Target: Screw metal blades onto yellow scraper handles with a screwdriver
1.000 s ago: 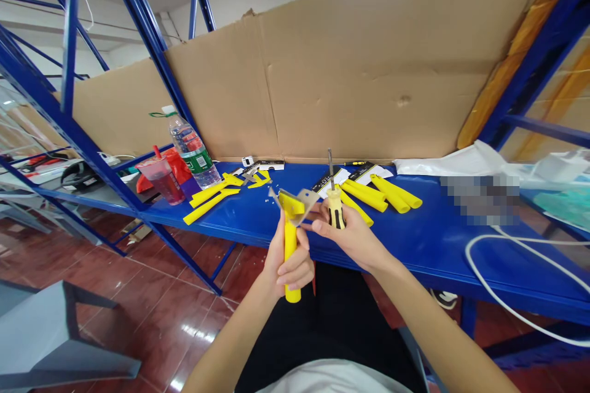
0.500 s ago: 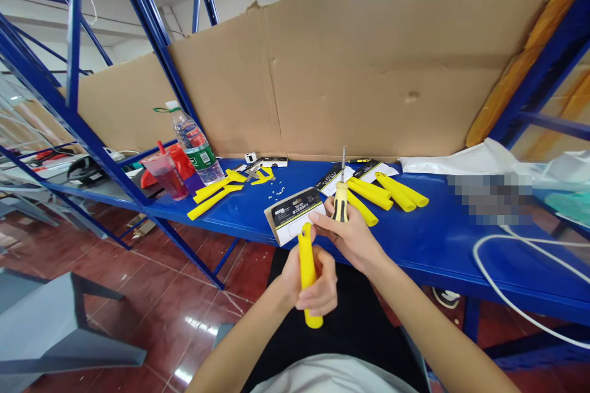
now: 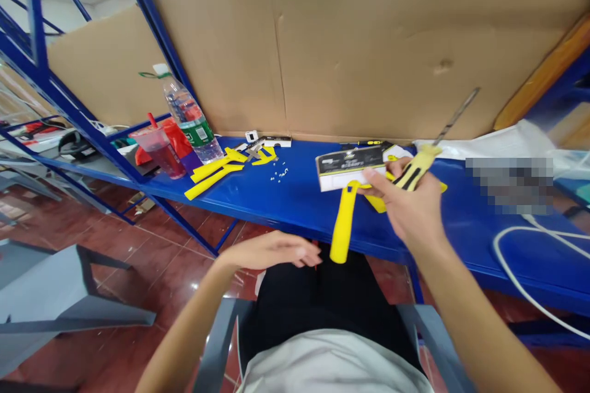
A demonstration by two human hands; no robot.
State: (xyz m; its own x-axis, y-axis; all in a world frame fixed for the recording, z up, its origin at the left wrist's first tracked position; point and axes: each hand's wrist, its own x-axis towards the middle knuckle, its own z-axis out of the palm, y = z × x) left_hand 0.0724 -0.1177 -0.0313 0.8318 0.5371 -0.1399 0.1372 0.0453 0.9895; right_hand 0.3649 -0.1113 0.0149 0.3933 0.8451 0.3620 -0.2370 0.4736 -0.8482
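Note:
My right hand (image 3: 415, 206) is closed around a screwdriver (image 3: 421, 167) with a pale yellow and black handle, its metal shaft pointing up and to the right. From the same hand's fingertips hangs a yellow tubular handle (image 3: 342, 227). A black and white printed card package (image 3: 351, 167) is just above it, by those fingertips; whether it is attached to the handle I cannot tell. My left hand (image 3: 276, 250) is empty above my lap, fingers stretched out, apart from the handle. More yellow pieces lie partly hidden behind my right hand.
On the blue table (image 3: 258, 196) lie several yellow handles (image 3: 214, 180), metal pieces (image 3: 254, 151) and small white bits (image 3: 279, 173). A water bottle (image 3: 196, 123) and a red drink cup (image 3: 161, 150) stand left. A white cable (image 3: 507, 258) loops at right; cardboard (image 3: 350, 49) walls the back.
My left hand has let go of the yellow handle and moved left, opening. My right hand has moved right with the screwdriver, the handle and the package; the screwdriver now tilts right.

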